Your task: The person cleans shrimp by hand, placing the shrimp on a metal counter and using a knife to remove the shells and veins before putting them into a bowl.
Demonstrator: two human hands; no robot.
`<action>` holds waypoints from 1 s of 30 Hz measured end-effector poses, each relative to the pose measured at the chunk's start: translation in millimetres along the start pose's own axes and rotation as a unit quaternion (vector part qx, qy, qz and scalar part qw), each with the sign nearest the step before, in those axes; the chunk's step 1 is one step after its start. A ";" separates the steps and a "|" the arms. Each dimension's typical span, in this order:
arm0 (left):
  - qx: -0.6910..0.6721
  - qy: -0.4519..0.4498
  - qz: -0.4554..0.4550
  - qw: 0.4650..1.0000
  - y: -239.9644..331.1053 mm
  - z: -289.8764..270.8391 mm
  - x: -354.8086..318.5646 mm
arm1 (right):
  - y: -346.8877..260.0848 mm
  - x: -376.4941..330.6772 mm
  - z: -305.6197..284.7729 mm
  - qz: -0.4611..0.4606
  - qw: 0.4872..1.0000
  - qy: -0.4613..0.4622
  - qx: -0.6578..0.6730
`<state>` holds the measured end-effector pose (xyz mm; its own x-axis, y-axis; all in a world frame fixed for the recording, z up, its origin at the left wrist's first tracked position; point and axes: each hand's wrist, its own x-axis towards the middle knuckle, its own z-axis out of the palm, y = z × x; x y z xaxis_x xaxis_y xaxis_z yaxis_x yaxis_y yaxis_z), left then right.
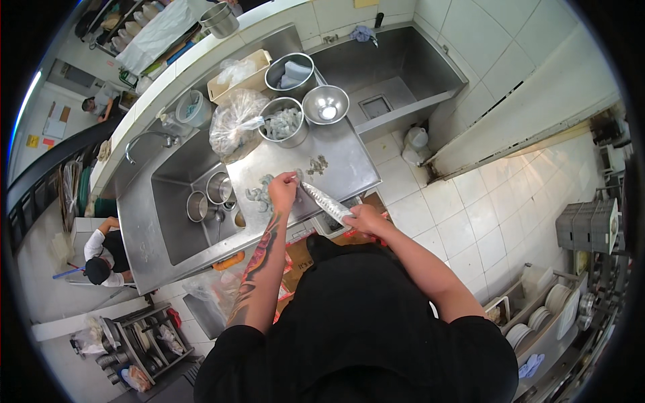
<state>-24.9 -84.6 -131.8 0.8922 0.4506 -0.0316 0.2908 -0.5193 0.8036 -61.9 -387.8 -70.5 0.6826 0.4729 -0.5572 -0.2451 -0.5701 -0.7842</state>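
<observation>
On the steel worktop (349, 178), my left hand (282, 191) pinches a small grey raw shrimp (298, 176), mostly covered by the fingers. My right hand (366, 219) is closed around the handle of a broad silver knife (324, 200), whose tip points at that shrimp. Just left of my left hand lies a loose heap of grey shrimp (255, 193). Beyond the knife tip sits a small pile of brownish bits (318, 164). Farther back stands a round steel pot (282, 138) of greyish shrimp, with a clear plastic bag (235, 124) leaning beside it.
An empty-looking steel bowl (326, 105), a second pot (290, 70) and a beige tub (240, 75) crowd the worktop's back. The left sink (181, 201) holds small pots; another sink (396, 74) is at back right. One person (107, 252) crouches or bends at left.
</observation>
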 end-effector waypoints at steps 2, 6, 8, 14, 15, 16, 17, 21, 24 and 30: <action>-0.001 -0.005 -0.013 1.000 4.1 0.4 0.3 | -0.8 -5.3 -13.4 0.034 0.999 0.001 0.008; 0.002 -0.029 -0.032 0.999 19.3 0.1 -2.6 | 14.3 0.8 -14.5 0.010 0.997 0.069 -0.016; 0.001 -0.028 -0.032 0.999 15.8 -1.0 -2.7 | 5.6 -1.6 -7.5 -0.015 0.996 0.069 -0.045; -0.018 -0.017 -0.010 1.000 12.2 1.5 -4.0 | -12.4 -9.5 3.5 -0.003 0.996 0.039 -0.085; -0.029 -0.009 -0.006 1.000 10.7 1.6 -4.2 | -17.7 -12.8 3.1 0.022 0.997 0.025 -0.068; -0.030 -0.010 -0.006 0.999 10.3 2.1 -4.2 | -17.4 -12.4 3.9 0.022 0.997 0.025 -0.068; -0.027 -0.010 -0.002 1.000 9.8 2.4 -4.1 | -16.1 -11.2 5.1 0.027 0.996 0.026 -0.075; 0.016 0.006 0.023 1.000 18.1 3.6 -4.4 | -3.0 -2.8 9.4 -0.029 0.979 0.106 -0.172; 0.047 0.011 0.016 0.999 16.6 3.7 -2.0 | -8.8 -4.8 5.1 -0.033 0.969 0.155 -0.188; 0.011 0.018 0.015 1.000 -5.5 7.6 2.7 | -5.4 1.7 15.7 -0.054 0.978 0.104 -0.172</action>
<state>-21.4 -86.1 -140.8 0.8879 0.4598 0.0138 0.2722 -0.5493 0.7901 -70.2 -373.3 -71.5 0.8254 0.4172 -0.3803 0.0589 -0.7336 -0.6770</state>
